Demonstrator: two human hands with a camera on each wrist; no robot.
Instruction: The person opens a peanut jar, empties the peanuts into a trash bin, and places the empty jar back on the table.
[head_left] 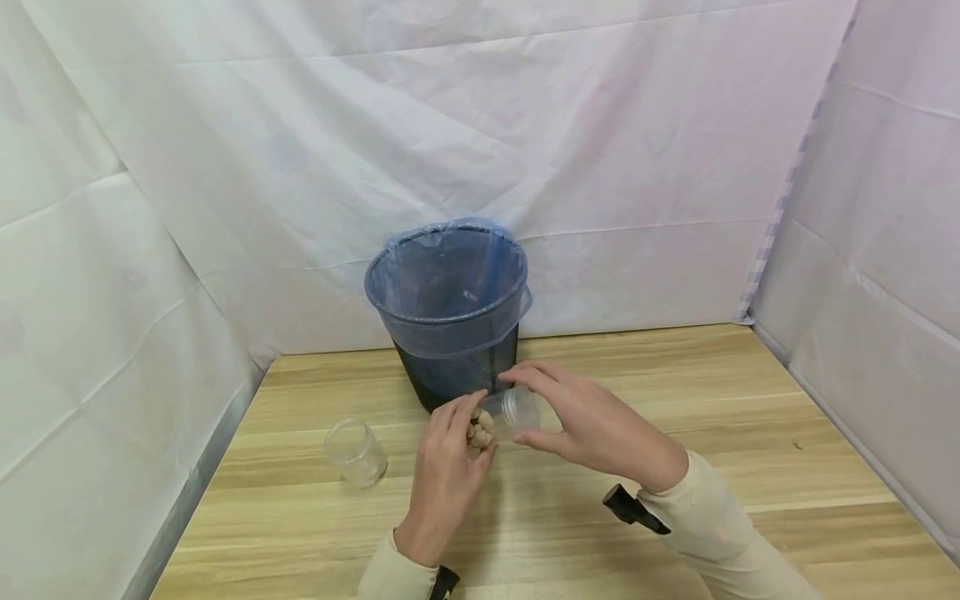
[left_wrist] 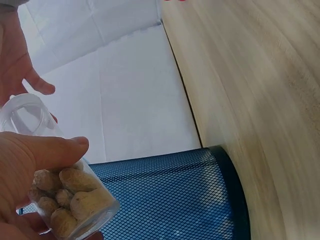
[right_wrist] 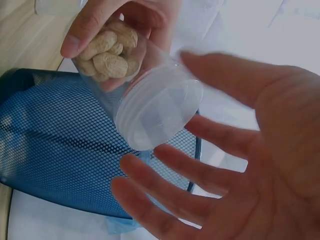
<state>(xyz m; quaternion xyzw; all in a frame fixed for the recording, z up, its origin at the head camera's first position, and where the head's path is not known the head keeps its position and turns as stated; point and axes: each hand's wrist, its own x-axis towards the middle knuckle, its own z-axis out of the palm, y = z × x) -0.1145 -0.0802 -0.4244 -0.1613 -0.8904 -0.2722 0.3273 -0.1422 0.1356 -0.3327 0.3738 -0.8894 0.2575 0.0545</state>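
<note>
My left hand (head_left: 448,462) grips a clear plastic jar (head_left: 497,406) round its bottom part and holds it tilted on its side above the table. Unshelled peanuts (right_wrist: 110,56) lie gathered at the jar's bottom end. A translucent screw lid (right_wrist: 162,112) sits at its other end, facing my right hand (head_left: 592,423). That hand is spread around the lid, thumb and fingers apart, fingertips close to its rim. In the left wrist view, the left thumb (left_wrist: 55,150) lies across the jar's side.
A black mesh trash bin (head_left: 457,367) with a blue plastic liner (head_left: 450,333) stands right behind the hands. Another clear jar (head_left: 356,454) stands on the wooden table (head_left: 285,533) to the left. White cloth (head_left: 600,167) hangs at the back and sides.
</note>
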